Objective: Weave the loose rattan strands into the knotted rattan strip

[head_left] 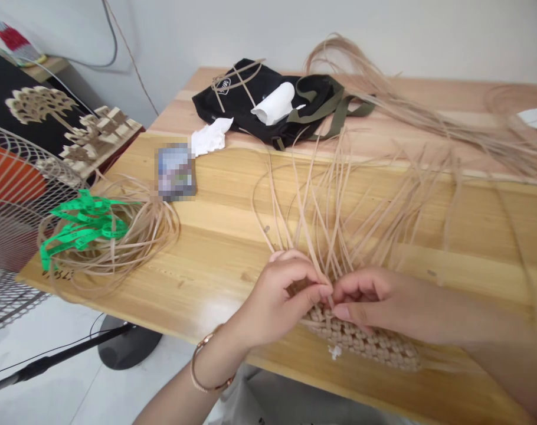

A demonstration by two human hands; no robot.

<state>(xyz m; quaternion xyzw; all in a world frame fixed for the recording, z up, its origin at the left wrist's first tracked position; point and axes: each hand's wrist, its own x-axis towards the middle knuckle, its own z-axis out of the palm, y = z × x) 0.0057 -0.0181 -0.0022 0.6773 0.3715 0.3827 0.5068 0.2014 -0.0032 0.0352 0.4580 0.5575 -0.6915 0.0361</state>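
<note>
Woven pc. [379, 349] partly hidden by R hand [375, 298]; sm. obj. [176, 172] pixelated, unreadable; wire fan guard [5, 236] cut off, L edge.

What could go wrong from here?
Loose strips fan out and cross beyond the left hand and right hand; they could tangle, or the wrong one might get picked up.
The woven piece lies near the front edge of the table, so a hard tug might drag it off.
The green tape measure lies on the coiled strips and may snag if one is pulled out.
</note>
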